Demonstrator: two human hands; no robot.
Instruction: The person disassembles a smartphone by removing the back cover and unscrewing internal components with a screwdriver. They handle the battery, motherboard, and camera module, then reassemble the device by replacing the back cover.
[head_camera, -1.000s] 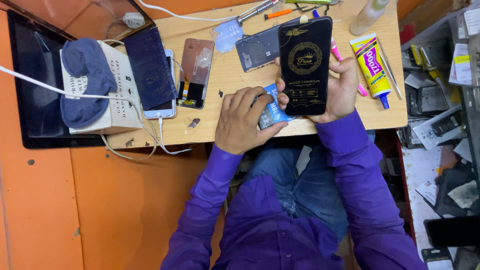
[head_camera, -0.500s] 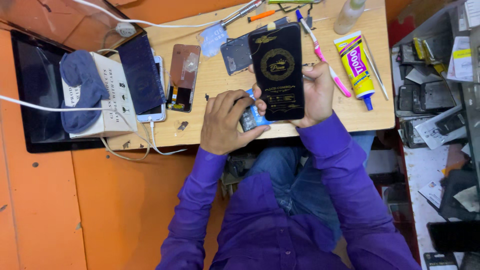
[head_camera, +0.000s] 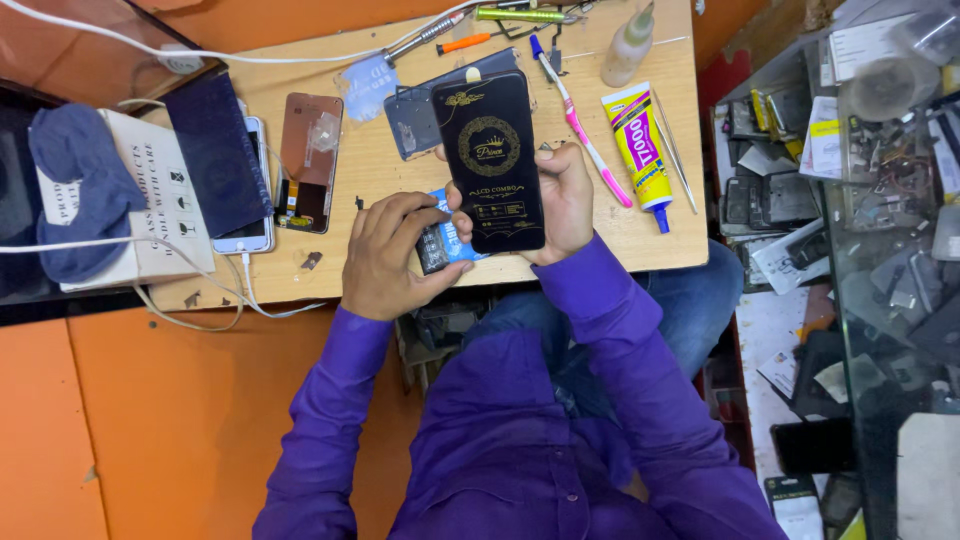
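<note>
Fingers: right hand (head_camera: 565, 200) wraps the black flat box (head_camera: 492, 160) from its right edge, fingers behind it and thumb on the front; left hand (head_camera: 385, 255) pinches a small blue-labelled pack (head_camera: 447, 240) just under the box's lower left corner, fingertips touching the box's edge.
Box position: held upright over the front edge of the wooden desk (head_camera: 660, 225) — gold printing faces the camera.
Blocking: the box covers part of a dark phone back panel (head_camera: 410, 118) lying behind it; the pack is half hidden by the left fingers.
Left of the hands: one copper-coloured screen part (head_camera: 308, 160), one white phone (head_camera: 250, 215) under a dark screen (head_camera: 215, 150), one white carton (head_camera: 150, 215) with a blue cloth (head_camera: 75, 185) on it, white cables across them.
Right of the hands: one pink-and-blue toothbrush (head_camera: 580, 125), one yellow glue tube (head_camera: 640, 145), one clear squeeze bottle (head_camera: 628, 45) — all well clear of the box.
Far edge: two screwdrivers, one green (head_camera: 520, 14), one orange (head_camera: 462, 43).
Right side: shelves (head_camera: 850, 200) crowded with phone parts.
Clothing: purple sleeves (head_camera: 620, 340), blue jeans.
</note>
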